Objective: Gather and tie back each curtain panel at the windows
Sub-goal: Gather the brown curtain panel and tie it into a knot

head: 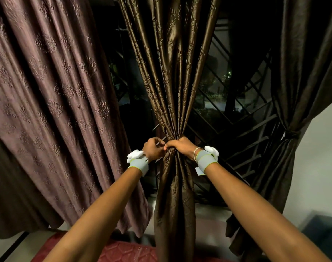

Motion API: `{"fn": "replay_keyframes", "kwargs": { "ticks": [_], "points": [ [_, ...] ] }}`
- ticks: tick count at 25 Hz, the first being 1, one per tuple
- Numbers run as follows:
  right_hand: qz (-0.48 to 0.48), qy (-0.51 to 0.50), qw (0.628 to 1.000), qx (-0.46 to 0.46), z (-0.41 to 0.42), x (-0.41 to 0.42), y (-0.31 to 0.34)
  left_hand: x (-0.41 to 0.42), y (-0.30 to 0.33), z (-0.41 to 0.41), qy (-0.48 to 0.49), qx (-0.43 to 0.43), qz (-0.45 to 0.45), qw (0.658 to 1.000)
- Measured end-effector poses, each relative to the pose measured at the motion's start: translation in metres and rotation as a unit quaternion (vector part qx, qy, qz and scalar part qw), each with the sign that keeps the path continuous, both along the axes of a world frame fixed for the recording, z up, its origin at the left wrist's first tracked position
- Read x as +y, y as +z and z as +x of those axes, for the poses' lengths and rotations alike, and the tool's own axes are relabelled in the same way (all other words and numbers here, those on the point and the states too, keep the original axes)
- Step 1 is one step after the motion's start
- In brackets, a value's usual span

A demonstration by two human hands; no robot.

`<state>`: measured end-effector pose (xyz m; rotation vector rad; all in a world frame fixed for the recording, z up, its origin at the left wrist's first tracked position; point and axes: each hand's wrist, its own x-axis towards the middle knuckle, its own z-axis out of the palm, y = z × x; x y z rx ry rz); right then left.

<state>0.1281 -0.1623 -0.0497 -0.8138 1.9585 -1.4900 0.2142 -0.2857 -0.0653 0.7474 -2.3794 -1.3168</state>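
Both forearms reach straight out from the bottom of the view, meeting at the waist of the middle curtain panel point(172, 76). The right hand point(180, 146) is curled knuckles-up in a tight fist around the bunched fabric, squeezing it to a narrow neck. The left hand point(153, 148) sits just beside it, touching the gather, its fingers bent inward (whether they pinch cloth or a tie cannot be told). Each wrist wears a grey wristband point(139, 164) carrying a white padded piece, and a thin bangle point(196, 153) circles the right wrist.

The held panel is glossy dark-brown satin embossed with leafy sprigs, fanning in sharp pleats above the grip and hanging in a loose column below. To the left hangs an ungathered mauve curtain point(48, 91), matte, stamped with damask medallions. At the right, a third brown panel point(301, 72) is already cinched by a knotted tieback point(291, 133). Between them a dark diagonal window grille point(242, 118) shows. A red patterned mattress point(123, 251) lies below.
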Motion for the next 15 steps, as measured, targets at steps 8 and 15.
{"fn": "replay_keyframes", "kwargs": {
  "ticks": [8,15],
  "points": [
    [-0.036,-0.053,0.994,-0.087,0.0,-0.011,-0.003,0.023,0.003,0.007,-0.148,0.032,0.246,0.957],
    [0.038,-0.048,0.998,-0.026,-0.013,-0.006,0.005,0.051,0.005,-0.018,-0.196,0.059,0.146,0.968]
  ]
}}
